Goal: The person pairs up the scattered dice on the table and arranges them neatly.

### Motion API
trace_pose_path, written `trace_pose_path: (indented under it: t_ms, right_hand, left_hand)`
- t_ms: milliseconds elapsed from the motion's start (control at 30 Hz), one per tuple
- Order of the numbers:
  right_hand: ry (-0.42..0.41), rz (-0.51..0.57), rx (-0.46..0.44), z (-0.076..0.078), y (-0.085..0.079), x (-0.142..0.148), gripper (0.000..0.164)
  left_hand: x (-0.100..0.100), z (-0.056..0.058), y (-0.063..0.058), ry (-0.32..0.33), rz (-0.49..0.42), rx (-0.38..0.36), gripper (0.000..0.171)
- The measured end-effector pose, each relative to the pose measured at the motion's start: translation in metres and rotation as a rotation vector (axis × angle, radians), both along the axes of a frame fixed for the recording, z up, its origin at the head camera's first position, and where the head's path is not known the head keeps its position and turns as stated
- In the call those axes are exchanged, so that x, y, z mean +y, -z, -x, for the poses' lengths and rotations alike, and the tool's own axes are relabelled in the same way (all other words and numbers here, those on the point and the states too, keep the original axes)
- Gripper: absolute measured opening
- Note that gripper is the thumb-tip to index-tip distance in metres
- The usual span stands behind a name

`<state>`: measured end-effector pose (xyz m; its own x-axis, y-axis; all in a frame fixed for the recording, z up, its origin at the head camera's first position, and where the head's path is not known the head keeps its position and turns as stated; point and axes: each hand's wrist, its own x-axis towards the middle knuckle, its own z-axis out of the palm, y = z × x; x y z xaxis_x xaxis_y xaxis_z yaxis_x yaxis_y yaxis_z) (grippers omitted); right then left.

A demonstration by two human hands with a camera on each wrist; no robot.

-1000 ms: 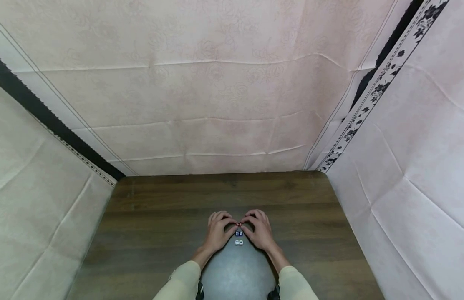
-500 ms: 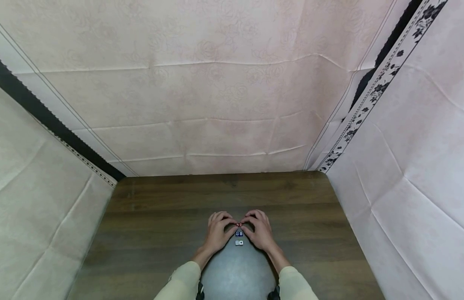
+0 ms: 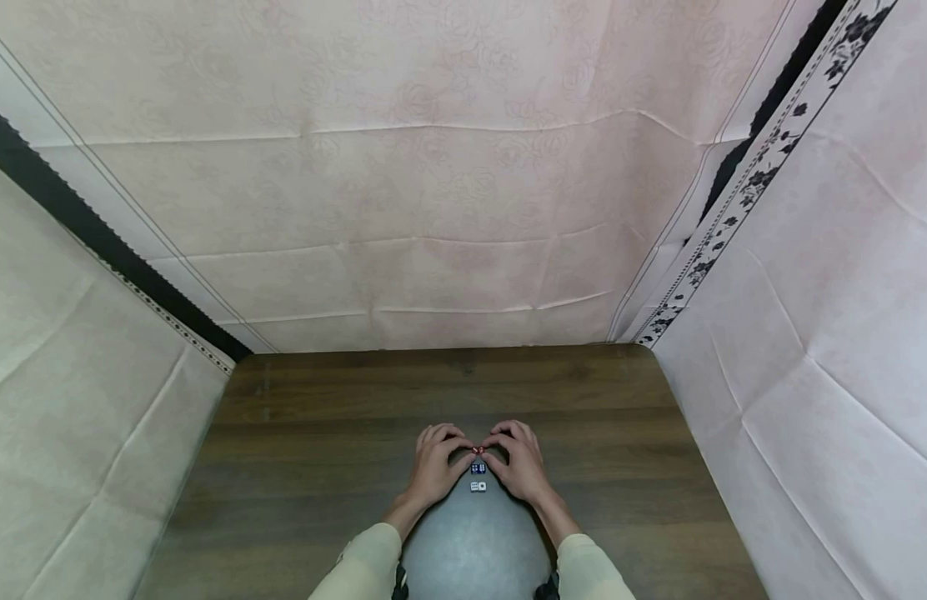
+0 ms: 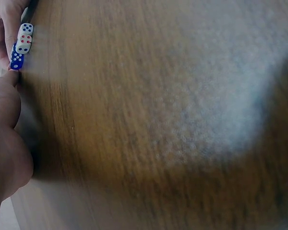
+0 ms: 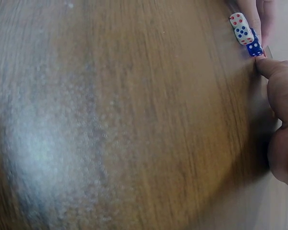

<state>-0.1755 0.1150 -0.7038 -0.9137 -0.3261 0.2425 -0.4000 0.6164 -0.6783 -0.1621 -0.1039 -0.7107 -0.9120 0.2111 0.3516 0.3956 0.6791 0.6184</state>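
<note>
Two red dice (image 3: 478,450) sit side by side on the table between my hands. My left hand (image 3: 433,462) has its thumb and index finger pinched at the left side of the red pair. From the other side, the thumb and index finger of my right hand (image 3: 518,462) pinch at the right one. Just nearer to me lies a pair of blue dice (image 3: 478,468), and nearer still a pair of white dice (image 3: 478,486). In both wrist views the white dice (image 4: 25,38) and blue dice (image 5: 254,47) show, while the red ones are mostly hidden behind fingers.
A brown wood-grain table (image 3: 321,467) extends around the hands, with a bright glare in front of the body. Pale patterned cloth (image 3: 448,208) hangs beyond its far edge, and more cloth (image 3: 831,375) lines the sides.
</note>
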Motion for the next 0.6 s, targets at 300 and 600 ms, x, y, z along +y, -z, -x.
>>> trace_pose_path:
  t_ms: [300,600]
  right_hand:
    - [0.001,-0.006,-0.009,-0.0001,-0.0006,0.0,0.012]
    - [-0.004,-0.005,-0.017,0.0019,-0.0008,0.0027,0.014]
  left_hand:
    - [0.0002,0.0002,0.0005,-0.006,0.007,0.011,0.014]
    - [-0.0012,0.0011,-0.0001,0.012,-0.008,0.015,0.015]
